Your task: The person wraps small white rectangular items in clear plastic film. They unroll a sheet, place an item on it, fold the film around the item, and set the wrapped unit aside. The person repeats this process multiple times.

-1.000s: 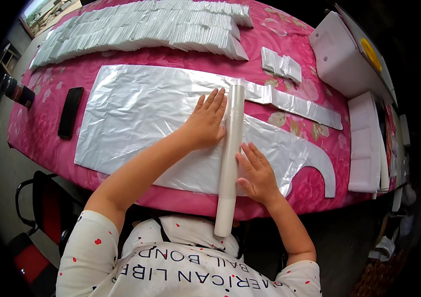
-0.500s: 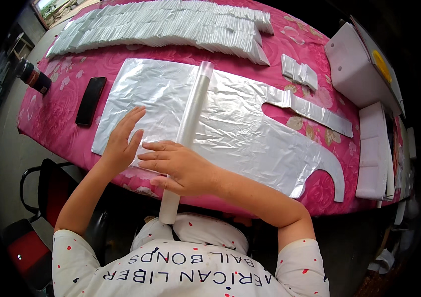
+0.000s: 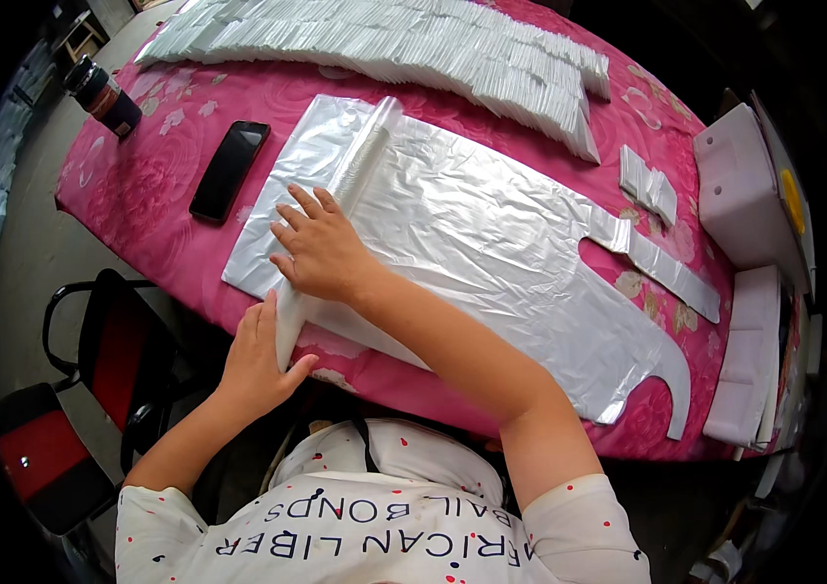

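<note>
A thin, silvery-white plastic apron is spread on the table, its curved cut-outs and strap ends toward the right. Across its left part lies a long pale tube, slanting from the far side down past the near table edge. My right hand rests on the tube's middle with spread fingers, palm down. At the tube's near end is my left hand, fingertips against it and thumb held apart. Whether film is wrapped round the tube I cannot tell.
Long rows of folded white plastic packets line the far side; a small stack of packets lies right. A black phone and dark bottle are left. White foam boxes stand right, chairs at lower left.
The tube has moved left over the apron, toward its left end. My left hand has come down to the tube's near end; my right hand has moved farther up. The view has shifted.
</note>
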`<state>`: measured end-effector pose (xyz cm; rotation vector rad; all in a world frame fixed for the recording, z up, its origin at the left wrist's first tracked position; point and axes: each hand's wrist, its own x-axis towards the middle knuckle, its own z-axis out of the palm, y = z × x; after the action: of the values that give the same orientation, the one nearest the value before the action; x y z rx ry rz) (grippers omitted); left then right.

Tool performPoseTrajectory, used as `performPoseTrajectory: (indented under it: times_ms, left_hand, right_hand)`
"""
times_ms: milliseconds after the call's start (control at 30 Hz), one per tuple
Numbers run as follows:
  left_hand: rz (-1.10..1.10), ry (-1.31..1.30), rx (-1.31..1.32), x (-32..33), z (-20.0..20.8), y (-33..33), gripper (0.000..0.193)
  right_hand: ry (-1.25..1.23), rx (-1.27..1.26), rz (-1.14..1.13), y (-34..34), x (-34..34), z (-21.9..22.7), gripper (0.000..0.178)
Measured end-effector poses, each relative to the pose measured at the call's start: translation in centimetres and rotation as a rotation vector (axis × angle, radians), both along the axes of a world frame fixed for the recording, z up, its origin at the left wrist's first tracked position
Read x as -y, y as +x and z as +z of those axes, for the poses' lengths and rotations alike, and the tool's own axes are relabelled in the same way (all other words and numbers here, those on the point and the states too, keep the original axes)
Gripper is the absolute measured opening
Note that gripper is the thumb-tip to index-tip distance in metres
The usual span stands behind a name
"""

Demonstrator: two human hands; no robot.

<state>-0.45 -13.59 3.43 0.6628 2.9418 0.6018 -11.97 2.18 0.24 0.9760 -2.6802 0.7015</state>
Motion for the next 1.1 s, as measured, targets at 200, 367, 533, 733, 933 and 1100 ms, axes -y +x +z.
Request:
performPoseTrajectory:
  times_ms: [200, 367, 533, 733, 933, 1100]
  left_hand:
    - [0.175, 0.014, 0.085, 1.6, -0.4, -0.9, 0.089]
    - [0.319, 0.929, 0.798, 1.5, -0.6, 0.0, 0.057]
    - [0.040, 1.356, 1.238, 0.1, 1.0, 1.0, 0.068]
    - [-0.197, 1.546, 1.690, -3.8, 2.3, 0.1, 0.080]
    - [0.021, 0.877, 0.955, -7.5, 2.9, 1.2, 0.041]
    - [-0.160, 1.258, 1.611, -9.2, 4.3, 1.6, 0.037]
  right_hand:
    - [-0.229, -0.014, -0.413, -0.2, 3.9, -1.2, 0.058]
    - [-0.861, 0.203, -0.543, 0.6, 3.3, -2.2, 0.085]
    - [-1.642, 0.977, 0.076, 3.3, -1.6, 3.4, 0.099]
    - [-1.587, 1.048, 0.320, 5.8, -6.6, 7.5, 0.073]
    - [-1.585, 0.902, 0.126, 8.0, -9.1, 7.5, 0.049]
    - [-1.763, 1.049, 0.312, 10.1, -10.2, 7.5, 0.053]
